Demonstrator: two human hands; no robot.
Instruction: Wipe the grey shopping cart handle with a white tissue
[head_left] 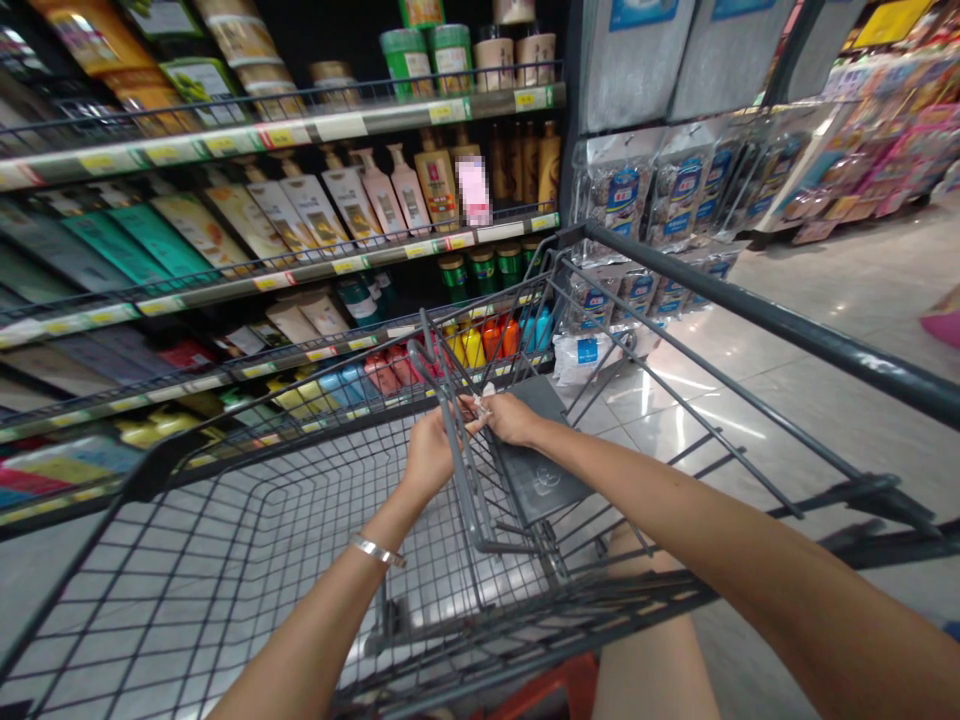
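Note:
A dark metal wire shopping cart (247, 500) stands right in front of me, with a grey plastic seat flap (551, 480) in its child-seat part. Both hands reach into that part and meet near the top of the seat frame (459, 455). My right hand (511, 418) is closed, and a small whitish crumpled thing (484, 402) shows at its fingertips; its kind is too small to tell. My left hand (431, 450), with a silver bracelet (375, 550) on the wrist, has its fingers drawn together at the same spot, partly hidden behind the frame bars.
Shelves (300, 265) of pump bottles and jars run along the left and front. Packs in plastic bags (615, 190) hang beyond the cart's handle bar (780, 315). A shiny tiled floor (810, 290) lies at the right, with more goods behind it.

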